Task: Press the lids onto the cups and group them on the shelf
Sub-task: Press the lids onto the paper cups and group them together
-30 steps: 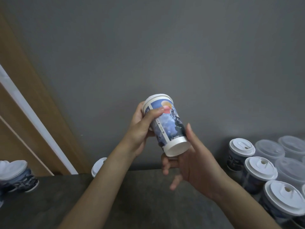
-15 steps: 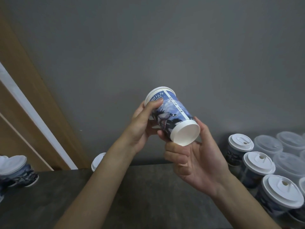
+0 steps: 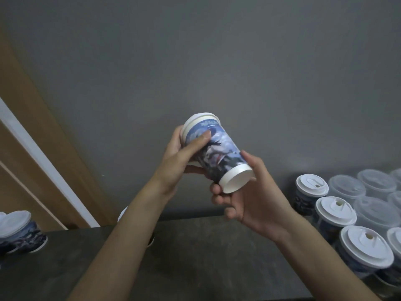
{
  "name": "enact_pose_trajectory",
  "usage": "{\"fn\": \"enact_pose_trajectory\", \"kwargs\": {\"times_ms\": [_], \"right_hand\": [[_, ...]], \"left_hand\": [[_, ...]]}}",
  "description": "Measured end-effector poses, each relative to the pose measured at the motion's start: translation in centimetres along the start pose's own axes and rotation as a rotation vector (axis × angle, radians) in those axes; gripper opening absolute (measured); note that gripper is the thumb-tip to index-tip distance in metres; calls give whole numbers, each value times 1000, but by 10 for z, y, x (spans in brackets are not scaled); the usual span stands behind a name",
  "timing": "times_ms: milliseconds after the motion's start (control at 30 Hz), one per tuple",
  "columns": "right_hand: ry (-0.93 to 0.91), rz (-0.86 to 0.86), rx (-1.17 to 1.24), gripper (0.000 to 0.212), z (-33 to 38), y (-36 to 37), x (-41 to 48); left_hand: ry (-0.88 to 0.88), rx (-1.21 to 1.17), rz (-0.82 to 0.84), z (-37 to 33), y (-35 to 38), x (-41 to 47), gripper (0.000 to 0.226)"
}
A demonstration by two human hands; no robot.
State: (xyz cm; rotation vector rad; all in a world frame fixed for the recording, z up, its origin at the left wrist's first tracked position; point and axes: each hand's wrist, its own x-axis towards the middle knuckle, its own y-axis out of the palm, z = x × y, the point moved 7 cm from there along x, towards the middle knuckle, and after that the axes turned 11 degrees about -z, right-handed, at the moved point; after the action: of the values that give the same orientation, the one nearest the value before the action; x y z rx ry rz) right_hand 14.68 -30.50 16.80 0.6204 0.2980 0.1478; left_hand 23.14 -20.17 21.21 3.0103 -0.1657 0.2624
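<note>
A blue printed paper cup with a white lid on its far end is held tilted in mid-air, its white base pointing down toward me. My left hand grips the lidded end, thumb across the cup wall. My right hand cradles the base end from below, fingers curled under it. Several lidded cups stand grouped at the right on the dark shelf.
Clear plastic lidded cups stand behind the white-lidded ones at the far right. Another printed cup stands at the left edge, and a white rim peeks out behind my left forearm. A grey wall rises behind; a wooden panel runs along the left.
The cup has been turned between both hands and tilted further, its base swinging right and toward me. My right hand has shifted from beside the base to cupping under it.
</note>
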Motion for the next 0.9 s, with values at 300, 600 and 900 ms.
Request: {"fn": "enact_pose_trajectory", "kwargs": {"times_ms": [300, 600, 900], "right_hand": [[-51, -63, -140, 70, -7, -11, 5], [-118, -49, -205, 70, -4, -13, 2], [-26, 61, -82, 72, -18, -2, -1]], "left_hand": [[21, -10, -41, 7, -6, -1, 52], [-16, -43, -3, 9, -4, -1, 59], [-53, -157, -9, 12, 2, -4, 72]]}}
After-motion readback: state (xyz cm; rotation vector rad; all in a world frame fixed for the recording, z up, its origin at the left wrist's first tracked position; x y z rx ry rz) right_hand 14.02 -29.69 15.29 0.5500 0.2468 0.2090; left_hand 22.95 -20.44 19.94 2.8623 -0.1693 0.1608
